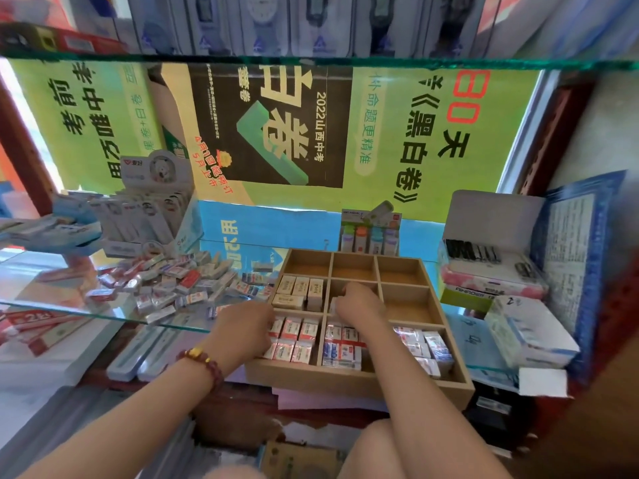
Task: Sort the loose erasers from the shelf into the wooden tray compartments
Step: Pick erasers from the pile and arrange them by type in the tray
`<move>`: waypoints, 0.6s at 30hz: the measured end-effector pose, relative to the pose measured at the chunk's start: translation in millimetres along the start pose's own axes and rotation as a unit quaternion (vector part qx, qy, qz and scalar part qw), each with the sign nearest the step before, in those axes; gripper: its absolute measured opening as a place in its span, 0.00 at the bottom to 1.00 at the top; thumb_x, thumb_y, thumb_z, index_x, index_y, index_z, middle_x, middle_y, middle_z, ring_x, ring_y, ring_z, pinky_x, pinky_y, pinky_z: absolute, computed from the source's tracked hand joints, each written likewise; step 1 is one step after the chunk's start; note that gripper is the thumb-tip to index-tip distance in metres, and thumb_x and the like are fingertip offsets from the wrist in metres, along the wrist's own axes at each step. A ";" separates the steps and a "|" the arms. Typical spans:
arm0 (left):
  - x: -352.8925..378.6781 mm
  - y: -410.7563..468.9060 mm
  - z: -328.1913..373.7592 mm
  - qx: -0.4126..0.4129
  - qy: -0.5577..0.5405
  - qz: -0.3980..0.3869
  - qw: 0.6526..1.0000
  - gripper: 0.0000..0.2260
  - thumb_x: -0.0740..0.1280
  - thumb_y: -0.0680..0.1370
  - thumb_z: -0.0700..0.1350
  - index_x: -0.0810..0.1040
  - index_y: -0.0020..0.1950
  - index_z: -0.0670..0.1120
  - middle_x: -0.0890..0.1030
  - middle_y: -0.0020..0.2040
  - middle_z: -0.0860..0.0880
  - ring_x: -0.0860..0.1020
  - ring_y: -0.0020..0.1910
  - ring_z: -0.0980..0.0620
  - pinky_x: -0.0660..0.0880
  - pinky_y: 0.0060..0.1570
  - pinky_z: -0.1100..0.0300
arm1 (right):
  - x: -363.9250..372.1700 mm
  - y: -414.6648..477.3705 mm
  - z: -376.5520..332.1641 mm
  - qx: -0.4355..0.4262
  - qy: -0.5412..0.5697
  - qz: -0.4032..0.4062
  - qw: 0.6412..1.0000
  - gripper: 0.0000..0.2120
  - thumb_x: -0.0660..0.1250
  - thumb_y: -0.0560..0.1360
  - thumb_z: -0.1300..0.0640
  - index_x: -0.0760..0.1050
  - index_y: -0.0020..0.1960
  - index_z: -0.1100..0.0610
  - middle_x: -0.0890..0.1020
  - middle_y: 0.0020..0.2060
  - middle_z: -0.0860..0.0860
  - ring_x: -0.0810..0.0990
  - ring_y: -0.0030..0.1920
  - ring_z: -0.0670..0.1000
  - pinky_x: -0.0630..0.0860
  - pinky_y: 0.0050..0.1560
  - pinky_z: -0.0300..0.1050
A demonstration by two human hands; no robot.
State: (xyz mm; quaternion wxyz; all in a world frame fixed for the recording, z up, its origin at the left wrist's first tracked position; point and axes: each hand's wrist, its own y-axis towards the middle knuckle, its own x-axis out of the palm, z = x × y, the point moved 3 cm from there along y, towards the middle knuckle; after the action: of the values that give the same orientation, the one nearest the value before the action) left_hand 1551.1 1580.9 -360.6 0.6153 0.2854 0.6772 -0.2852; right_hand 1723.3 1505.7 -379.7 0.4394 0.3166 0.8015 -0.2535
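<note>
A wooden tray [352, 380] with nine compartments sits on the glass shelf. Its front row holds red, blue-red and blue erasers; the middle-left cell holds beige erasers [300, 291]. A heap of loose erasers [179, 285] lies on the shelf to the left of the tray. My right hand [359, 302] reaches into the middle cell with curled fingers on a small pale eraser [333, 304], mostly hidden. My left hand [243, 328], with a beaded bracelet on the wrist, is at the tray's front-left cell of red erasers [294, 338]; its fingertips are hidden.
A display box of correction tapes [152, 216] stands behind the heap. Coloured erasers in a small box [370, 233] stand behind the tray. Boxes of stationery [494, 267] crowd the right side. The glass shelf edge [103, 318] runs along the front left.
</note>
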 end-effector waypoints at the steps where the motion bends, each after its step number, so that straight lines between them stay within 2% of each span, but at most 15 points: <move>1: -0.6 -0.6 -0.6 0.001 -0.008 -0.003 1.000 0.09 0.63 0.74 0.42 0.75 0.53 0.49 0.79 0.52 0.51 0.77 0.52 0.50 0.74 0.47 0.57 | 0.0 0.1 -0.3 0.011 0.010 0.001 1.000 0.06 0.60 0.79 0.55 0.73 0.53 0.56 0.76 0.43 0.51 0.77 0.45 0.51 0.75 0.43 0.43; 3: -3.2 -0.4 -0.8 0.006 -0.026 0.002 1.000 0.07 0.63 0.73 0.43 0.75 0.49 0.50 0.79 0.50 0.51 0.77 0.50 0.50 0.74 0.46 0.57 | -0.4 -1.6 -1.2 0.031 0.028 0.002 0.999 0.03 0.61 0.78 0.57 0.71 0.47 0.57 0.74 0.39 0.51 0.77 0.44 0.52 0.77 0.46 0.45; 5: -3.9 -2.8 -1.6 0.004 -0.040 0.004 0.999 0.06 0.64 0.72 0.43 0.75 0.48 0.51 0.79 0.49 0.50 0.77 0.50 0.50 0.76 0.47 0.55 | 0.5 -3.2 -2.5 0.052 0.031 0.006 0.998 0.04 0.62 0.78 0.59 0.70 0.45 0.57 0.73 0.36 0.52 0.77 0.43 0.52 0.78 0.47 0.45; 9: 2.7 -5.0 -3.8 0.004 -0.053 0.020 0.998 0.09 0.64 0.73 0.44 0.76 0.53 0.50 0.79 0.51 0.51 0.77 0.51 0.49 0.75 0.48 0.55 | -4.2 -4.3 -4.2 0.075 0.040 -0.024 0.996 0.03 0.61 0.78 0.60 0.71 0.47 0.59 0.73 0.36 0.53 0.74 0.37 0.51 0.73 0.37 0.42; 11: 2.0 -5.4 -5.7 0.013 -0.065 0.032 0.997 0.08 0.64 0.73 0.44 0.76 0.52 0.50 0.79 0.50 0.51 0.77 0.50 0.49 0.75 0.47 0.56 | -9.7 -5.4 -6.2 0.067 0.021 -0.072 0.995 0.04 0.61 0.78 0.60 0.70 0.46 0.60 0.73 0.37 0.54 0.73 0.35 0.49 0.70 0.33 0.41; 14: 0.7 -5.7 -7.1 0.021 -0.065 0.030 0.997 0.06 0.64 0.73 0.44 0.75 0.50 0.49 0.79 0.49 0.50 0.77 0.50 0.50 0.73 0.44 0.58 | -13.2 -5.5 -7.4 0.049 -0.015 -0.109 0.993 0.03 0.63 0.77 0.60 0.72 0.49 0.60 0.74 0.38 0.53 0.74 0.36 0.48 0.69 0.31 0.40; 18: -1.1 -2.9 -6.6 0.039 -0.068 0.013 0.997 0.10 0.65 0.73 0.44 0.78 0.54 0.49 0.80 0.50 0.50 0.77 0.50 0.50 0.75 0.48 0.58 | -4.6 4.5 -4.0 0.039 0.015 -0.061 0.997 0.08 0.66 0.76 0.58 0.75 0.53 0.60 0.77 0.41 0.53 0.75 0.35 0.48 0.71 0.32 0.40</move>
State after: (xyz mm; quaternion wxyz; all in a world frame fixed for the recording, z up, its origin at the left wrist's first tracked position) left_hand 1544.6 1583.8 -358.9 0.6518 0.2978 0.6189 -0.3216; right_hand 1726.4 1510.2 -374.3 0.3981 0.2879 0.8155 -0.3058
